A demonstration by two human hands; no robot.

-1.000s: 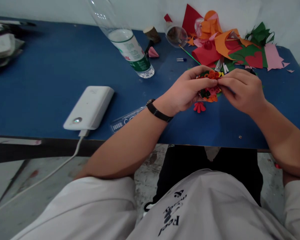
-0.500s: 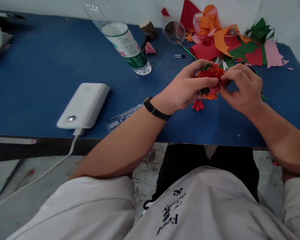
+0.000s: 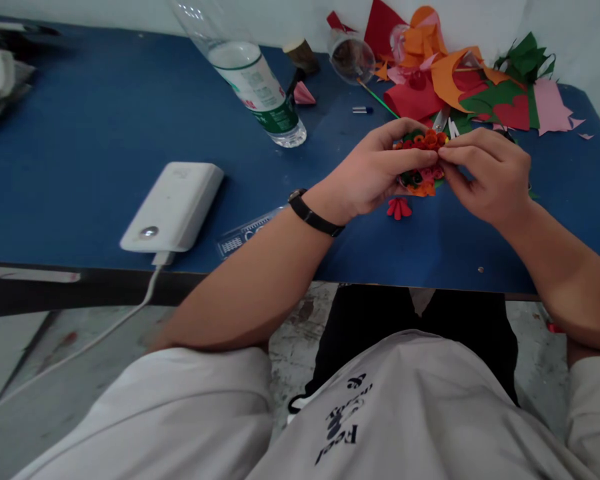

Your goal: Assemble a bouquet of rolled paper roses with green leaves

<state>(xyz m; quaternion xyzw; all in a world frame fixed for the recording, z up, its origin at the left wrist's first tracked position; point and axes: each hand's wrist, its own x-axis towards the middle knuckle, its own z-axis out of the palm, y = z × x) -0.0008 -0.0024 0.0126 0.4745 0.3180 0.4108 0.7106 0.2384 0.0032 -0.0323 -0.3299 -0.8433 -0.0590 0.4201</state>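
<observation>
My left hand (image 3: 375, 167) is wrapped round a small cluster of rolled paper flowers (image 3: 427, 177) in orange, red, pink and green, its thumb lying across the front. From the right, my right hand (image 3: 490, 170) meets the cluster with thumb and fingers pinched together at its edge. Whatever sits between those fingertips is too small to make out. Just below the cluster, a red folded paper flower (image 3: 399, 208) lies on the blue table (image 3: 405, 257).
Coloured paper scraps (image 3: 505, 103) pile up at the back right beside a clear plastic cup (image 3: 350, 59). A plastic bottle (image 3: 270, 100), a pink paper cone (image 3: 304, 93), a wood piece (image 3: 301, 55), a clear ruler (image 3: 240, 237) and a corded white power bank (image 3: 175, 207) lie leftward.
My right fingers have shifted slightly at the cluster's edge and straightened a little. My left hand keeps its hold. The whole view has moved slightly.
</observation>
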